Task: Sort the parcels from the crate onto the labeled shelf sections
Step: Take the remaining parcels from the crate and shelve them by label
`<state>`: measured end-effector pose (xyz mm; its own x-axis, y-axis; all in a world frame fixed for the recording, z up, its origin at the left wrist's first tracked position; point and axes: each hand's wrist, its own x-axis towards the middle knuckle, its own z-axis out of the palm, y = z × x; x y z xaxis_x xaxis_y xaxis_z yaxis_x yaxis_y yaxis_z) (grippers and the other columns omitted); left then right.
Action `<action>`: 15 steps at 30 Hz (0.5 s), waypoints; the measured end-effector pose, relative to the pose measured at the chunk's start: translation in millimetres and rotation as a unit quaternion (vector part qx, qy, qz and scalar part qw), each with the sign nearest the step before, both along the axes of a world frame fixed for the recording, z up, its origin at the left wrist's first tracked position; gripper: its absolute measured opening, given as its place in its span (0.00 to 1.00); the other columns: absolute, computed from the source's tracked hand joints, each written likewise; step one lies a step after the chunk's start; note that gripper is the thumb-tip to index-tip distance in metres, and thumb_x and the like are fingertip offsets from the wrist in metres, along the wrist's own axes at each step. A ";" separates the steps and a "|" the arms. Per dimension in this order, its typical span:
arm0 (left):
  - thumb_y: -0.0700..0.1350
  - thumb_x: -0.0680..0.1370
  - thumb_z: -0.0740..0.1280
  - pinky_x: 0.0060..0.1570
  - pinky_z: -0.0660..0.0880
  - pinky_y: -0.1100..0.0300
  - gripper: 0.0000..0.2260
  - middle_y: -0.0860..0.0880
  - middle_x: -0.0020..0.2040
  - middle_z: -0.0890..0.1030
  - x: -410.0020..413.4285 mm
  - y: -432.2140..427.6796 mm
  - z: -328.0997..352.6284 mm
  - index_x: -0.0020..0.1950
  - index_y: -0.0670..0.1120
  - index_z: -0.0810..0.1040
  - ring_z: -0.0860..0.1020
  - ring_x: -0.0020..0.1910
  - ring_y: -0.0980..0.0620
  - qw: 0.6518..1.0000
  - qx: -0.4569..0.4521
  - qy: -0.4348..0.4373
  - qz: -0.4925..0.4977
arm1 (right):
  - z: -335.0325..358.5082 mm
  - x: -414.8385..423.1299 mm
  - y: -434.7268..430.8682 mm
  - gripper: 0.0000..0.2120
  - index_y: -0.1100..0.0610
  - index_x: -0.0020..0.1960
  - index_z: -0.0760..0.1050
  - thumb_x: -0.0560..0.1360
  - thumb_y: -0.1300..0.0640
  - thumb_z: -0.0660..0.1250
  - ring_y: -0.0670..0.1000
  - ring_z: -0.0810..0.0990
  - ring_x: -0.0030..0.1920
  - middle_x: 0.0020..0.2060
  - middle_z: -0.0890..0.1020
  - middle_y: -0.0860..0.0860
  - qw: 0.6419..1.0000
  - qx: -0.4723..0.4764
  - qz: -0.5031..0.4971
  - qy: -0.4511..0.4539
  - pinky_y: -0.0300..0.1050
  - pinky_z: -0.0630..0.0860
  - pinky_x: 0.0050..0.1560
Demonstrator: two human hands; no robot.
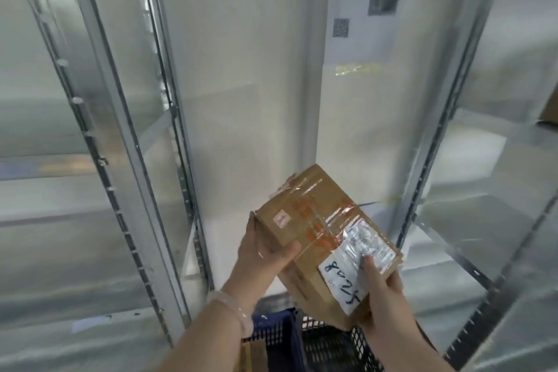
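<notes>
Both hands hold one cardboard box (314, 220) between them, tilted, with its far end pointing up and away from the person. The left hand (265, 254) grips the box's left edge, thumb curled over the top face and fingers hidden underneath. The right hand (383, 296) grips the near right corner, its thumb pressing on a white label (359, 260) that bears handwritten dark marks. Clear tape and faded orange print cross the top of the box beyond the thumbs. A pale bracelet (238, 311) sits on the left wrist.

Directly below the hands is a dark blue mesh crate (280, 332); the box is above it, not touching it. A brown piece of cardboard (253, 356) shows inside the crate under the left wrist.

To the left of the left hand stands a metal shelf upright (120, 130), and to the right of the right hand another metal shelf unit (447, 178). Beyond the hands, high on the white wall, hangs a paper sheet (362, 39) with blurred square codes.
</notes>
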<state>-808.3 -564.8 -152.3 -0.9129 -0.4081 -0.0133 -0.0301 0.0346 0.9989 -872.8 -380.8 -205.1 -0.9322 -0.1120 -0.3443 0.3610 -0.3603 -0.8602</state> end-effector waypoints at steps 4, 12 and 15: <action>0.41 0.70 0.78 0.54 0.80 0.51 0.33 0.60 0.55 0.81 -5.7 23.6 -4.0 0.49 0.77 0.65 0.80 0.56 0.55 0.998 0.008 0.046 -0.038 | 9.8 36.7 27.3 0.35 0.40 0.65 0.66 0.63 0.46 0.79 0.61 0.81 0.54 0.58 0.80 0.53 0.998 0.060 -0.006 -0.023 0.68 0.79 0.49; 0.43 0.73 0.75 0.59 0.78 0.50 0.37 0.70 0.58 0.73 1.3 91.3 7.6 0.59 0.79 0.58 0.75 0.61 0.60 0.971 -0.063 0.010 -0.229 | 48.1 53.0 146.3 0.41 0.46 0.65 0.72 0.58 0.27 0.72 0.59 0.82 0.54 0.54 0.84 0.52 0.964 0.242 0.100 0.048 0.62 0.75 0.60; 0.47 0.75 0.73 0.63 0.75 0.51 0.33 0.73 0.56 0.71 2.3 130.5 14.5 0.60 0.78 0.57 0.72 0.60 0.65 0.962 -0.104 0.032 -0.251 | 53.7 59.6 174.5 0.35 0.43 0.66 0.69 0.61 0.34 0.71 0.59 0.81 0.53 0.52 0.83 0.51 0.955 0.285 0.051 0.066 0.64 0.74 0.60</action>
